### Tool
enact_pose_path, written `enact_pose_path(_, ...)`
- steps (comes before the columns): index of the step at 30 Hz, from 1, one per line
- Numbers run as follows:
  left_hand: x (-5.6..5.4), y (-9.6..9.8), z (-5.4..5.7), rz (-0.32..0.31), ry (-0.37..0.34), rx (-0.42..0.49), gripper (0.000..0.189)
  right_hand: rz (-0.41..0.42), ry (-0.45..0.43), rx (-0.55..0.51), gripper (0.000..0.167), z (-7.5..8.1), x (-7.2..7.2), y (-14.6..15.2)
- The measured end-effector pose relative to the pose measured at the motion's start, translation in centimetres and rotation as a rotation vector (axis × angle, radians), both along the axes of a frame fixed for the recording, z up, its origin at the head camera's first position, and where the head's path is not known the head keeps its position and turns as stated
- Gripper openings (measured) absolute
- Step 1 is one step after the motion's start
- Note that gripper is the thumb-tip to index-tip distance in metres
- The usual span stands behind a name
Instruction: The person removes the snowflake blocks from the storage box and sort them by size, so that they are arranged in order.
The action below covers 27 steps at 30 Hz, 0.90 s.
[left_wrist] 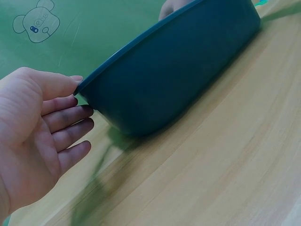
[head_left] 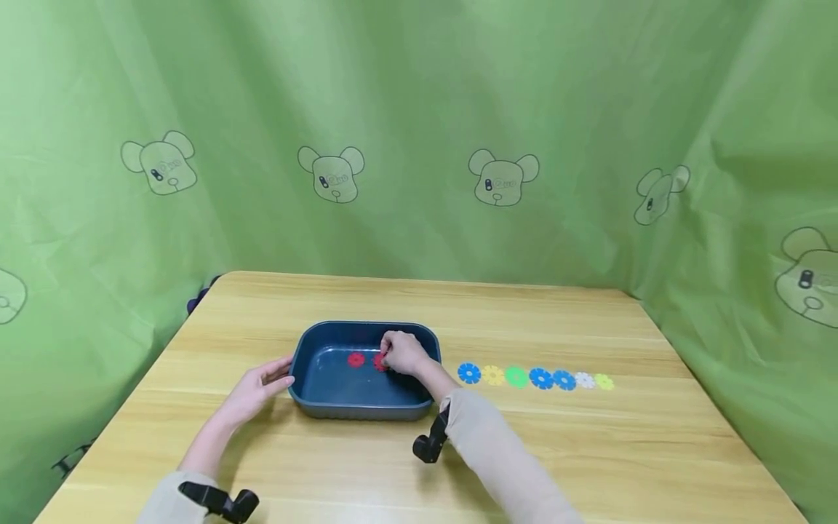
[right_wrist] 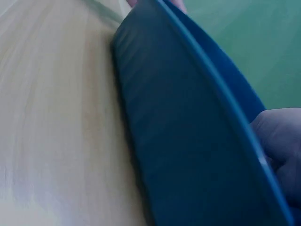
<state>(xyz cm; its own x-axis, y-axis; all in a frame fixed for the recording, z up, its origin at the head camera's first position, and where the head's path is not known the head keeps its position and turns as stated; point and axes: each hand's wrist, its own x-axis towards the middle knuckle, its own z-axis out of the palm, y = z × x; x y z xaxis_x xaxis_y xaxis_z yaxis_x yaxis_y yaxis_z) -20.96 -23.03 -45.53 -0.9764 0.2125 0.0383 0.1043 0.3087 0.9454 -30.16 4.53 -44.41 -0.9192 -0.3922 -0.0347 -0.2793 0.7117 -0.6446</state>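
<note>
A dark blue plastic basin (head_left: pixel 366 412) stands on the wooden table. My left hand (head_left: pixel 254 391) is at its left end, with the thumb and fingertips touching the rim; in the left wrist view the other fingers (left_wrist: pixel 70 134) lie fairly straight beside the wall. My right hand (head_left: pixel 404 354) reaches inside over the right part of the basin. Its curled fingertips pinch a red flower-shaped plastic disc (head_left: pixel 379 362), partly hidden by them. Another red disc (head_left: pixel 356 360) lies in the basin to the left. The right wrist view shows mostly the basin's outer wall (right_wrist: pixel 183 127).
Right of the basin, several flower-shaped discs lie in a row on the table (head_left: pixel 556 451): blue (head_left: pixel 468 373), yellow (head_left: pixel 493 375), green (head_left: pixel 517 377), more blue (head_left: pixel 541 378), white (head_left: pixel 585 380) and yellow-green (head_left: pixel 604 382). A green curtain (head_left: pixel 419 233) with bear heads hangs behind.
</note>
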Motion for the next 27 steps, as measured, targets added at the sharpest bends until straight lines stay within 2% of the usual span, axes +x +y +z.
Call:
enact_pose_path(7,0.2,0.0,-0.1,0.021,-0.01,-0.016,0.05,-0.019,-0.086,-0.188,0.008,2.1,-0.2,1.2)
enact_pose_path(11,0.1,0.0,-0.2,0.017,-0.01,-0.017,0.05,-0.061,-0.12,-0.291,0.008,3.4,-0.5,2.1)
enact_pose_path(15,0.1,-0.1,-0.2,0.02,-0.013,-0.013,0.05,-0.106,-0.131,-0.352,0.01,4.5,-0.8,3.5)
enact_pose_path(21,0.1,0.0,0.0,0.008,-0.006,-0.013,0.05,-0.144,-0.123,-0.466,0.014,5.1,-1.1,6.5)
enact_pose_path(23,0.1,0.1,0.0,0.006,-0.003,-0.013,0.05,-0.158,-0.123,-0.5,0.016,5.8,-0.6,7.5)
enact_pose_path(27,0.1,0.1,0.0,0.019,-0.009,-0.018,0.05,-0.201,-0.119,-0.543,0.017,5.6,-0.1,10.1)
